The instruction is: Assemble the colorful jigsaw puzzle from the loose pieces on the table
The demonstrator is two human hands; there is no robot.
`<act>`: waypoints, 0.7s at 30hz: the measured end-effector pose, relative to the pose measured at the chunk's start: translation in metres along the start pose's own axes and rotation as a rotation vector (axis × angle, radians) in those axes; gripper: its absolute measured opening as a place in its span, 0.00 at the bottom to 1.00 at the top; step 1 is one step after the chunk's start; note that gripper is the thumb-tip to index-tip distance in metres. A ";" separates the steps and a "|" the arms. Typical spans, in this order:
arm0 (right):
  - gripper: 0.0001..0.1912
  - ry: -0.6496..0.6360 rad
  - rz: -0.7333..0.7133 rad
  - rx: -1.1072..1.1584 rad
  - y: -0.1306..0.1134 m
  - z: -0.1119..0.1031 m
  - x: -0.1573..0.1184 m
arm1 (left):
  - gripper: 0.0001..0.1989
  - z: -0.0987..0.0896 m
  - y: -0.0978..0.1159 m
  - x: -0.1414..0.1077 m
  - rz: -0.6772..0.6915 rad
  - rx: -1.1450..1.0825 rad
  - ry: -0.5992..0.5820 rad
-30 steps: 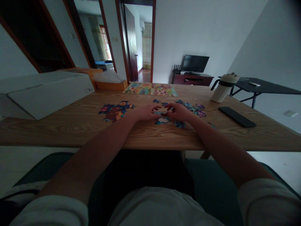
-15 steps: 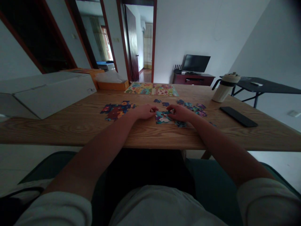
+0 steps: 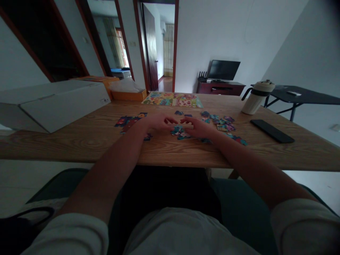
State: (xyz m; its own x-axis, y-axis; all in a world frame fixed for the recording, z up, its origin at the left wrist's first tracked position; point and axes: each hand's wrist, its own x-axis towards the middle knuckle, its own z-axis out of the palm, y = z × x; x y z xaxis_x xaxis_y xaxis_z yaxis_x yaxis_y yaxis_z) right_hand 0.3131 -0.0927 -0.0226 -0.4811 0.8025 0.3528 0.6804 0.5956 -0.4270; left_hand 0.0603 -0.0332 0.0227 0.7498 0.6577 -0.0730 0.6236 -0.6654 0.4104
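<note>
Both hands are over a wooden table. My left hand hovers with curved, parted fingers and nothing visible in them, between a dark red and blue puzzle section and a small teal puzzle section. Its wrist and forearm cover part of the dark section. Facing it, my right hand reaches over the teal section's right side, with thumb and fingers apart. I cannot tell whether its thumb touches the pieces. More loose puzzle pieces lie right of it, some hidden behind the hand.
A colourful picture sheet lies at the table's back. On the left stand a white box and an orange tray. A lidded bottle with a handle and a black flat slab are on the right.
My hands have risen a little off the teal section and their fingers have spread. My right hand has shifted slightly left, and the view has tilted slightly.
</note>
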 end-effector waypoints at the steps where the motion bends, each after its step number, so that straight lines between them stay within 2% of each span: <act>1: 0.18 -0.022 0.000 -0.022 0.004 -0.002 -0.001 | 0.30 0.000 0.002 -0.002 -0.016 0.022 -0.063; 3: 0.16 -0.086 -0.022 -0.047 0.010 -0.004 -0.003 | 0.30 0.000 0.006 -0.005 -0.032 0.053 -0.134; 5: 0.15 -0.140 -0.049 -0.054 0.014 -0.005 -0.004 | 0.29 0.000 0.008 -0.007 -0.035 0.069 -0.158; 11: 0.15 -0.178 -0.044 -0.091 0.009 -0.006 -0.004 | 0.27 -0.003 -0.002 -0.009 -0.213 0.106 -0.093; 15: 0.17 -0.201 -0.044 -0.095 0.004 -0.009 -0.006 | 0.27 -0.002 -0.001 -0.009 -0.159 0.153 -0.042; 18: 0.18 -0.192 -0.054 -0.101 0.002 -0.011 -0.008 | 0.29 0.000 0.009 -0.010 -0.136 0.153 -0.031; 21: 0.18 -0.163 -0.030 -0.085 0.000 -0.011 -0.010 | 0.28 0.002 0.018 -0.011 -0.107 0.162 -0.032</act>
State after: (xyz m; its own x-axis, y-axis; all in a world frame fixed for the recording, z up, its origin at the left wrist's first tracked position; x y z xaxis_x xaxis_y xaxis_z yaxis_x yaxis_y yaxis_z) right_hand 0.3240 -0.1007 -0.0167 -0.5805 0.7835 0.2218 0.7052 0.6199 -0.3441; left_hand 0.0640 -0.0530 0.0287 0.6825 0.7178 -0.1379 0.7254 -0.6422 0.2478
